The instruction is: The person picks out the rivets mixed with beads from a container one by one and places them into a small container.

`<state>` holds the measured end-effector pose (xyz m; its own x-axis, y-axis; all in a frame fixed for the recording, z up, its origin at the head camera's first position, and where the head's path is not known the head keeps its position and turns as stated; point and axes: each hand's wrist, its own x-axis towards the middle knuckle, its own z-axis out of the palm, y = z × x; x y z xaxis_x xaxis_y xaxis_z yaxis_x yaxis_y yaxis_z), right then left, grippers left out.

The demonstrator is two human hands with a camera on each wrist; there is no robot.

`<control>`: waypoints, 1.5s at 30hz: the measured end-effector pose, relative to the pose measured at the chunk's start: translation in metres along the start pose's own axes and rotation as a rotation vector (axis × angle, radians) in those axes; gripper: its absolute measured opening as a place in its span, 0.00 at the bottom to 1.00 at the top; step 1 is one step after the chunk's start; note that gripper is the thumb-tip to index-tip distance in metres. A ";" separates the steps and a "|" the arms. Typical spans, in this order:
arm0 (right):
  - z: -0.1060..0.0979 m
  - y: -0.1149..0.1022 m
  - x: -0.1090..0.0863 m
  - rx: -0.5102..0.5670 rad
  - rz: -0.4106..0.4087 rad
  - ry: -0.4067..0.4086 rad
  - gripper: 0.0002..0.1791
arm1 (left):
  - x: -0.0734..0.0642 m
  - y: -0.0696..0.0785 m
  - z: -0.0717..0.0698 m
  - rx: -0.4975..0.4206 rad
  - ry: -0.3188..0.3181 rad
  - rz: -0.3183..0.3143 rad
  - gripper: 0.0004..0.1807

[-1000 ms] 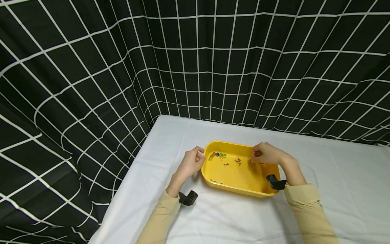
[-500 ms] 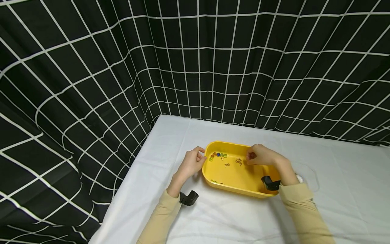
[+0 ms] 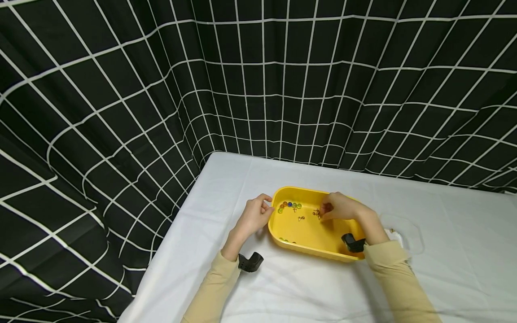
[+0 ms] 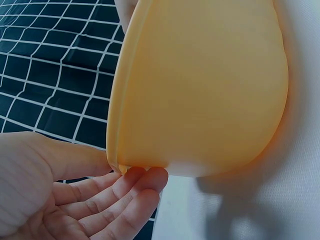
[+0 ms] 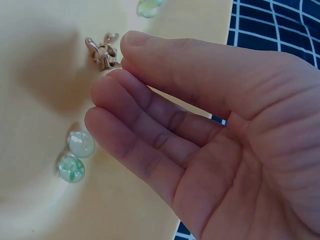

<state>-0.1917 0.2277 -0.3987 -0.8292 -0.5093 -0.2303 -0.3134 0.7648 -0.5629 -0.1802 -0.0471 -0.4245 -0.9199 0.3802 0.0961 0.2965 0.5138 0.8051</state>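
A yellow tray point(image 3: 319, 251) stands on the white cloth. At its left end, my left hand point(image 3: 258, 213) pinches the rim between thumb and fingers; in the left wrist view the fingertips point(image 4: 157, 177) lie under the rim's edge. Inside the tray, my right hand point(image 3: 339, 207) reaches down to a small pile of gold-coloured metal pieces point(image 5: 104, 52). Its thumb and forefinger tips are close together right at the pile, the other fingers loosely bent. More gold pieces point(image 3: 301, 218) lie to the left.
Several glass marbles point(image 3: 289, 204) line the tray's far left corner. Others point(image 3: 284, 240) show by the near wall, partly hidden. To the right, partly behind the right forearm, lies a clear container point(image 3: 416, 237) with a small gold piece point(image 3: 392, 230) at it. A black grid curtain point(image 3: 282, 89) hangs behind.
My right hand has moved left within the tray, to the gold pile. More of the clear container shows beside the right forearm. The left hand keeps its hold on the rim.
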 end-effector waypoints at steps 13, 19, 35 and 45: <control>0.007 0.000 0.005 -0.022 -0.014 -0.014 0.05 | -0.001 0.002 -0.001 0.009 0.001 -0.003 0.14; 0.010 -0.001 0.007 -0.027 -0.022 -0.018 0.05 | -0.001 0.001 -0.001 0.014 0.003 0.004 0.14; 0.014 -0.003 0.011 -0.031 0.019 -0.030 0.06 | 0.000 0.002 -0.001 0.008 0.000 -0.010 0.14; 0.018 -0.006 0.012 -0.047 0.061 -0.019 0.09 | 0.000 0.002 -0.001 0.000 -0.004 -0.014 0.14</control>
<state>-0.1920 0.2102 -0.4124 -0.8385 -0.4683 -0.2786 -0.2842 0.8122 -0.5095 -0.1797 -0.0466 -0.4225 -0.9230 0.3760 0.0826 0.2837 0.5194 0.8061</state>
